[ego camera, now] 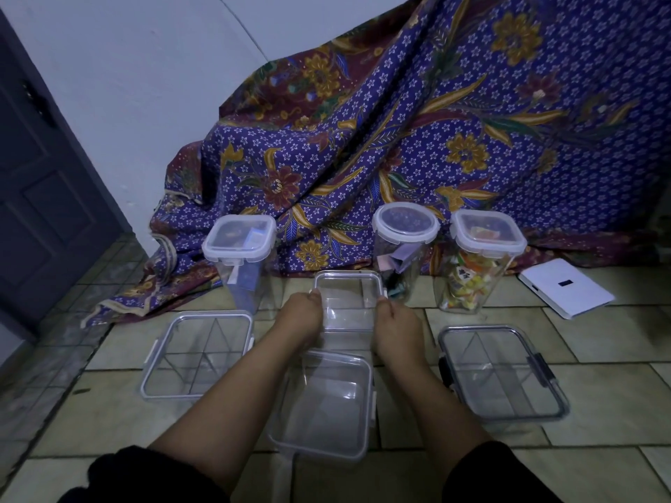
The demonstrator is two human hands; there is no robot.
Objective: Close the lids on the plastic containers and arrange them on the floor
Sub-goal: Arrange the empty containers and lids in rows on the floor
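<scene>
My left hand (301,315) and my right hand (397,323) grip the two sides of a small clear square container (348,301) with its lid on, at the centre of the tiled floor. Just in front of it, between my forearms, sits another clear square container (326,404). To the left stands a flat clear divided container (198,353) with white clips. To the right stands a similar one (503,375) with dark clips. Behind stand three tall lidded containers: a square one (239,255) at left, a round one (405,245), and a square one (483,259) holding colourful sweets.
A purple floral cloth (399,139) drapes over something against the wall behind the containers and spills onto the floor. A white flat box (566,292) lies at the right. A dark door (40,183) stands at the left.
</scene>
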